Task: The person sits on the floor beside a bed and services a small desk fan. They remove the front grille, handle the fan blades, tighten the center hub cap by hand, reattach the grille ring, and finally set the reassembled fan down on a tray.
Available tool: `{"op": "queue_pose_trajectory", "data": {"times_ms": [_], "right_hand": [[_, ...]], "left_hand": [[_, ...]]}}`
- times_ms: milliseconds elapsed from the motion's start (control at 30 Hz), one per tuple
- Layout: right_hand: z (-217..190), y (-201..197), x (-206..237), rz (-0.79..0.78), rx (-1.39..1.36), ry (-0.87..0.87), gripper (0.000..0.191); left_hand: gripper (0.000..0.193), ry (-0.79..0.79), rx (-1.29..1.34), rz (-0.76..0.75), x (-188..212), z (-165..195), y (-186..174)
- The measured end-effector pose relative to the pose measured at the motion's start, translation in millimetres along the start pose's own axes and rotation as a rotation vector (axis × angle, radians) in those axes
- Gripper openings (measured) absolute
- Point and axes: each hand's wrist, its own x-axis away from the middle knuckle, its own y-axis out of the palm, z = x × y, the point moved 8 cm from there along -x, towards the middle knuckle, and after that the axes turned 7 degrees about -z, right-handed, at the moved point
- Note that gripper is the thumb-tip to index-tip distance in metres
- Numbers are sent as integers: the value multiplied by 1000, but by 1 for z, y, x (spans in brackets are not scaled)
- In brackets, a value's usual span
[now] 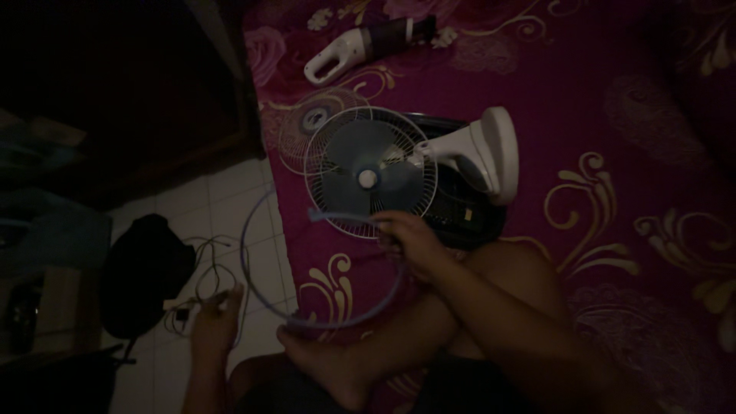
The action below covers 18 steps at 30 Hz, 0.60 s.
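Note:
I hold a thin blue plastic ring (253,222), open at one end, between both hands. My left hand (217,314) grips its lower left part over the tiled floor. My right hand (410,239) pinches the ring near its free end, just below the fan. A white table fan (372,172) lies on the magenta bedspread with its blue blades bare and its rear grille around them. The detached front grille (318,123) lies flat behind it to the left. My bare foot (322,360) rests under the ring.
A white and dark handheld vacuum (360,46) lies at the top of the patterned bedspread (613,153). A black bag (146,268) and loose cables (207,268) sit on the white floor tiles at the left. The scene is dim.

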Motion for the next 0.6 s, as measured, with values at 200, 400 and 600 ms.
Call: {"op": "queue_pose_trajectory", "data": {"times_ms": [200,400,600], "right_hand": [[8,-10,-6,11,59,-3,28],[-1,-23,-21,-1,269,-72,29],[22,-29,-25,5,396,-15,27]], "left_hand": [[114,418,135,178,-37,93,-3],[72,257,5,-348,-50,140,62],[52,528,343,-352,1,180,73]]}}
